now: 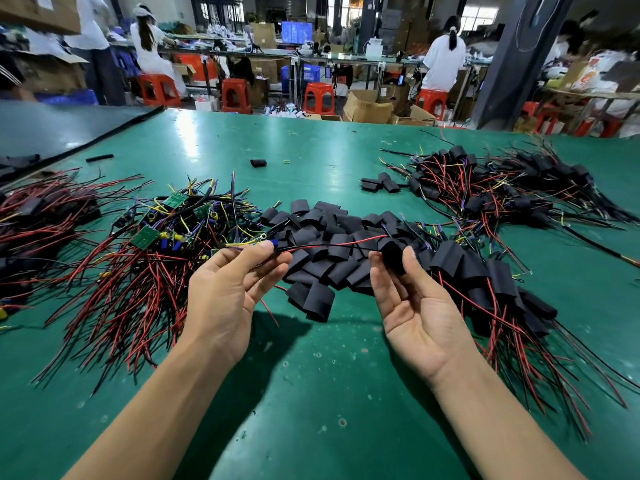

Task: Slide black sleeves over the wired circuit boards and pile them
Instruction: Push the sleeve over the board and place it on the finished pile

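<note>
My left hand (pixel 228 292) pinches a wired circuit board (pixel 258 244) at its fingertips, palm up, above the green table (pixel 311 393). The board's red and black wires (pixel 332 242) run right to a black sleeve (pixel 393 256) pinched between thumb and fingers of my right hand (pixel 415 306). The wire ends enter the sleeve; the board is outside it. Behind my hands lies a heap of loose black sleeves (pixel 322 237). Bare wired boards (pixel 156 237) are piled to the left. Sleeved boards (pixel 498 289) lie in a pile to the right.
A second large pile of sleeved boards (pixel 502 185) lies at the far right, with a few loose sleeves (pixel 379 183) beside it. Another tangle of red wires (pixel 38 216) sits at the left edge. Stray sleeves (pixel 258 163) lie mid-table. People work at benches beyond.
</note>
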Tool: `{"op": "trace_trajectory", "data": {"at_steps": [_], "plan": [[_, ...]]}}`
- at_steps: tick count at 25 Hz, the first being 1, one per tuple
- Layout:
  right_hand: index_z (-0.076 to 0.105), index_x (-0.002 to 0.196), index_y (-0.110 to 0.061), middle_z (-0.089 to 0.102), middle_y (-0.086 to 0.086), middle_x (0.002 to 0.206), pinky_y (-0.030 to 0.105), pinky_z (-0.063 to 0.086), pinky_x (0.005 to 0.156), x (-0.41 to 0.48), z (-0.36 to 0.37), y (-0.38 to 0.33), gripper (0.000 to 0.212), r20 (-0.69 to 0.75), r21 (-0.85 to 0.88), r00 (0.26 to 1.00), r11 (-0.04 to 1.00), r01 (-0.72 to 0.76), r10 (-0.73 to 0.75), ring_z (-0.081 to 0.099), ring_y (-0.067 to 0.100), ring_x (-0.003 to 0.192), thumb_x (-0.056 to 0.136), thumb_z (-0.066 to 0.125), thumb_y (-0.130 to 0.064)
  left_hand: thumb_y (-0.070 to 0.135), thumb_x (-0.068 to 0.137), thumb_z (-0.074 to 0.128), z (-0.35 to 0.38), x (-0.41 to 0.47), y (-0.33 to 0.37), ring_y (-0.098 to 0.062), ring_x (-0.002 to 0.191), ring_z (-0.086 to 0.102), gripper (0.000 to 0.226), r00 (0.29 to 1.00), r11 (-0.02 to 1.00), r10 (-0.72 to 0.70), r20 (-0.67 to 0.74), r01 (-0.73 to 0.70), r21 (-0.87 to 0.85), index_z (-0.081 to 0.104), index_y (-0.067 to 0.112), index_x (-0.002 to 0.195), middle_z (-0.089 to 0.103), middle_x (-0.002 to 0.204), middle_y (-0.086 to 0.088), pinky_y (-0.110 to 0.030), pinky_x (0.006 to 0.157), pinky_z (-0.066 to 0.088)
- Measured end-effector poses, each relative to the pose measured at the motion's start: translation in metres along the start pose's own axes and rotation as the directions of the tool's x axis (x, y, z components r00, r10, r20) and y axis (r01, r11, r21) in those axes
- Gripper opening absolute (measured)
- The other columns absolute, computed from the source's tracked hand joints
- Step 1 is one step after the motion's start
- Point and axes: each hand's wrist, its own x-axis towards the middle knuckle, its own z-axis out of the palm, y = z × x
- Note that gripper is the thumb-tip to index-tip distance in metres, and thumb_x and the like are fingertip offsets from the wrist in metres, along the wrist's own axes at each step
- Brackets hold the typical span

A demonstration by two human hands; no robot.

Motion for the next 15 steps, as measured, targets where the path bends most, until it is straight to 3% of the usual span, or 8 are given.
{"op": "trace_trajectory", "data": {"at_steps": [4,10,15], "plan": [[0.066,0.102,-0.005,0.075,0.015,0.095,0.017,0.049,0.037,-0.0021,0.0019,-0.0008,0.033,0.007,0.013,1.0,1.0,-0.001,0.001,0.075,0.018,0.067,0.074,0.071,-0.021,-0.001,0.082,0.068,0.0004,-0.0023,0.0005,-0.027,0.074,0.075,0.014,1.0,1.0,-0.003,0.011,0.003,0.028,0.056,0.005,0.086,0.071,0.073,-0.013,-0.027,0.067,0.061],[0.067,0.099,-0.001,0.075,0.019,0.099,0.028,0.062,0.064,0.003,-0.0021,0.0009,0.035,0.068,-0.053,0.994,0.994,0.092,-0.088,0.076,0.022,0.083,0.069,0.076,-0.016,-0.002,0.082,0.068,0.0013,-0.0044,0.0004,-0.027,0.073,0.075,0.014,1.0,0.998,-0.011,0.013,0.011,0.055,0.056,0.006,0.084,0.071,0.072,-0.012,-0.028,0.069,0.061],[0.066,0.093,-0.012,0.075,0.014,0.091,0.028,0.062,0.068,0.0057,-0.0054,0.0072,0.036,0.108,-0.28,0.98,0.94,0.194,-0.17,0.075,0.023,0.083,0.062,0.082,-0.017,0.007,0.068,0.074,0.0021,-0.0065,0.0019,-0.027,0.077,0.075,0.023,0.997,0.998,-0.045,0.056,0.043,0.039,0.058,0.005,0.084,0.072,0.077,-0.015,-0.026,0.066,0.061]]}}
